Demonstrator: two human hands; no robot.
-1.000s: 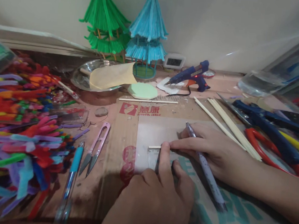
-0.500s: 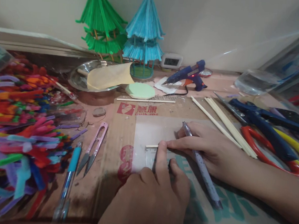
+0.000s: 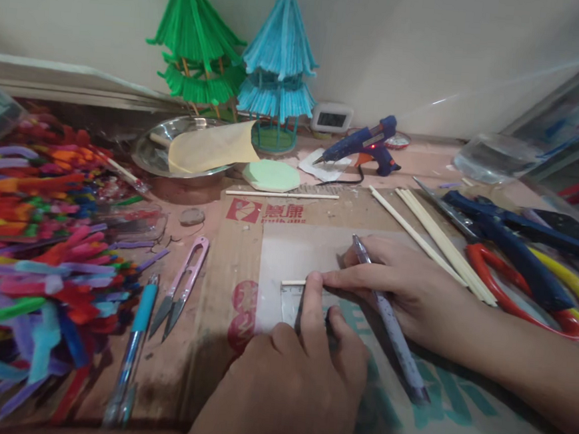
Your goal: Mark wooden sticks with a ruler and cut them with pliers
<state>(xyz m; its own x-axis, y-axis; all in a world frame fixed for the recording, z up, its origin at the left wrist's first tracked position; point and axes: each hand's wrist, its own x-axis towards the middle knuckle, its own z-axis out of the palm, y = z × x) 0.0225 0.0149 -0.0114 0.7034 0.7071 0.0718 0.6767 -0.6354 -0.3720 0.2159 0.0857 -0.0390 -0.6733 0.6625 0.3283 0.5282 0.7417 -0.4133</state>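
My left hand presses down on a clear ruler, its index finger stretched to a short pale wooden stick. The stick lies along the ruler's upper, marked edge, and its right part is covered by my fingers. My right hand holds a light purple patterned pen, tip end up and slanting back toward me. Its index fingertip meets my left index finger at the stick. Both rest over a whitish sheet on cardboard.
Left lie colourful pipe cleaner pieces, pink thread snips and a blue pen. Behind stand a metal bowl, green and blue tree-like models, and a glue gun. Right are wooden sticks, red-handled scissors and blue-handled pliers.
Almost nothing differs. The short stick and ruler sit very slightly further left, while both hands keep their hold.
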